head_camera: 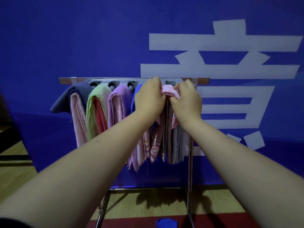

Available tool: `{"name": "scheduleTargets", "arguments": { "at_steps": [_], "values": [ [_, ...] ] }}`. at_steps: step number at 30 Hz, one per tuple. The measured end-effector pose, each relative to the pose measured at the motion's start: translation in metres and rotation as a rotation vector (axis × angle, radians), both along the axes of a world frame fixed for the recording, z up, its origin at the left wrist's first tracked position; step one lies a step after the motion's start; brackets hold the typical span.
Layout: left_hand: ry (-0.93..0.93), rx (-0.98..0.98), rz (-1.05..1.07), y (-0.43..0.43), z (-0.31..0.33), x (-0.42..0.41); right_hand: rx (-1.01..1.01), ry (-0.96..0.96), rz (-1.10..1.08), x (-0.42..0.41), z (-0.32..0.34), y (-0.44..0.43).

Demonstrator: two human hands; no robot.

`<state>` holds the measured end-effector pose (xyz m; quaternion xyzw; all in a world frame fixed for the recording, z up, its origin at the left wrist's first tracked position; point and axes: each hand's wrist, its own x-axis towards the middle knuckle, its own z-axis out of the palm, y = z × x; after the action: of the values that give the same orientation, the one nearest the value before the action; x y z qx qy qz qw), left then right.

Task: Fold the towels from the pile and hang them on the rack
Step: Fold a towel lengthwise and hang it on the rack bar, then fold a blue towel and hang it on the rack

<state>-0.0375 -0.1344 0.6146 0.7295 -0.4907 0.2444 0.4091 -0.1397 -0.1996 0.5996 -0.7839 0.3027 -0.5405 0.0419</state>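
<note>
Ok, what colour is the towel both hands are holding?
Pale pink. The towel shows between the left hand and right hand in the head view.

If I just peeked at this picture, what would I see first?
The left hand and right hand reach in from below and grip a pink towel on top of the metal rack, right of its middle. Left of them hang a navy towel, a green towel and a purple towel. Behind stands a blue wall with a huge white character at the right.

Likely a sports hall — varnished wooden floor (213,203) with painted lines, blue banner wall (65,38) behind.
</note>
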Motion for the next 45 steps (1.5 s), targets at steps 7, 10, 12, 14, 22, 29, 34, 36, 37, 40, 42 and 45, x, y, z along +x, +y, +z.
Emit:
{"name": "scheduleTargets", "arguments": {
  "at_steps": [7,10,12,14,22,29,34,36,37,40,42,45],
  "values": [
    [0.018,-0.003,-0.022,-0.024,0.026,0.019,-0.042,0.086,-0.054,0.019,0.028,-0.024],
    [0.028,0.048,0.029,-0.037,0.029,0.030,-0.010,0.127,-0.088,0.031,0.032,-0.037],
    [0.021,0.107,0.072,-0.046,0.026,0.035,0.035,0.169,-0.106,0.038,0.030,-0.046],
    [-0.014,0.184,0.105,-0.053,0.021,0.038,0.075,0.185,-0.098,0.043,0.026,-0.053],
    [-0.119,0.380,0.153,-0.056,0.009,0.031,0.097,0.206,-0.103,0.046,0.005,-0.063],
    [0.010,0.363,0.090,-0.058,-0.016,0.036,0.090,0.288,-0.128,0.043,0.003,-0.061],
    [0.217,0.242,-0.043,-0.062,-0.037,0.032,0.098,0.354,-0.155,0.045,-0.010,-0.057],
    [0.261,0.233,-0.048,-0.066,-0.045,0.032,0.133,0.357,-0.135,0.047,-0.016,-0.057],
    [0.268,0.233,-0.046,-0.067,-0.049,0.032,0.139,0.352,-0.129,0.047,-0.019,-0.056],
    [0.244,0.242,-0.007,-0.064,-0.054,0.037,0.155,0.387,-0.158,0.043,-0.026,-0.057],
    [0.244,0.225,0.024,-0.061,-0.056,0.042,0.145,0.395,-0.193,0.039,-0.028,-0.060],
    [0.298,0.201,-0.016,-0.064,-0.065,0.042,0.161,0.394,-0.191,0.040,-0.032,-0.060]
  ]
}}
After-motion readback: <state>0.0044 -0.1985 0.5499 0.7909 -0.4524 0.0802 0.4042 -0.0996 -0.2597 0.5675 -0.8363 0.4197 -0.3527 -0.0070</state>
